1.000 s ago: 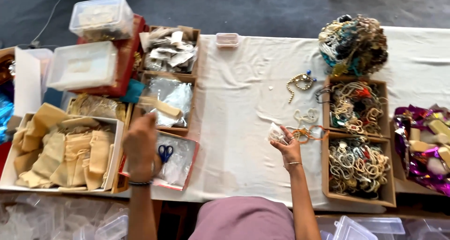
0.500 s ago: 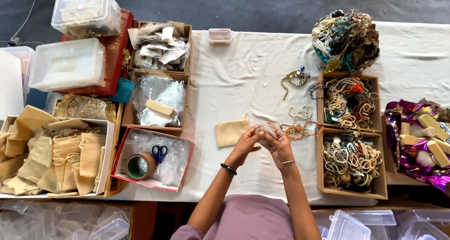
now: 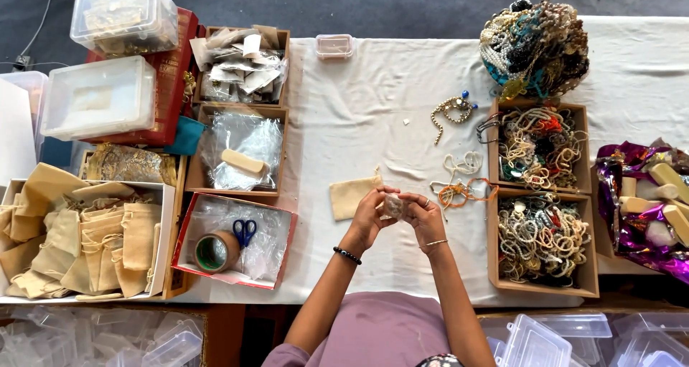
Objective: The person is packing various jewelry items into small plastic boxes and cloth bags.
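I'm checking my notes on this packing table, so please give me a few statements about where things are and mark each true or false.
1. Both hands, left hand and right hand, hold a small clear packet between them. True.
2. The beige pouch lies on the white cloth beside the left hand. True.
3. The blue-handled scissors lie in the box of bead strands. False: they lie in the red box, next to the tape roll.
4. The left wrist is bare. False: it wears a dark bead bracelet.
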